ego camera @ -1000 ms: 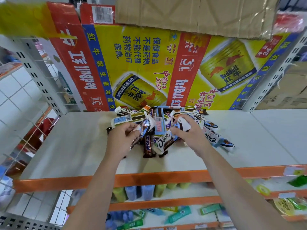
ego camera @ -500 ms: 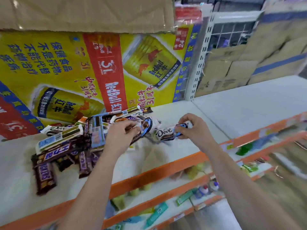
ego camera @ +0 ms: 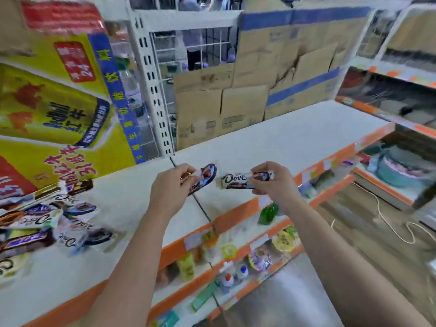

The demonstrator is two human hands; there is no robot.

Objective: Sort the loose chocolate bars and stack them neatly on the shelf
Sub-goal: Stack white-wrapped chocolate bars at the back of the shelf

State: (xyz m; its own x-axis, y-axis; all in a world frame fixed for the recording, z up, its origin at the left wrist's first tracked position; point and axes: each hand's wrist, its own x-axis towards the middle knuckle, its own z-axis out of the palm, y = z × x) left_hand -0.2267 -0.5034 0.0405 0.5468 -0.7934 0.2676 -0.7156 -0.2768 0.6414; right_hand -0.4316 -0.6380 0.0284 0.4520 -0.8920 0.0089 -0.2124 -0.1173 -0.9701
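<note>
My left hand [ego camera: 171, 187] pinches a white and blue Dove bar [ego camera: 206, 175] above the white shelf [ego camera: 283, 140]. My right hand [ego camera: 271, 182] pinches a second white Dove bar [ego camera: 236, 180] by its right end, with the logo facing me. The two bars hang side by side over the seam between two shelf boards. A loose pile of chocolate bars [ego camera: 44, 223], Dove and dark brown wrappers mixed, lies on the shelf at the far left.
A yellow Red Bull carton [ego camera: 59, 102] stands behind the pile. Cardboard boxes [ego camera: 224, 109] line the back of the right shelf board. A white perforated upright [ego camera: 151, 86] splits the two bays. Lower shelves with orange edges [ego camera: 236, 218] hold small goods.
Both hands have lifted a Dove bar each out of the pile and carried them rightward. My view has swung right, so the pile now sits at the far left.
</note>
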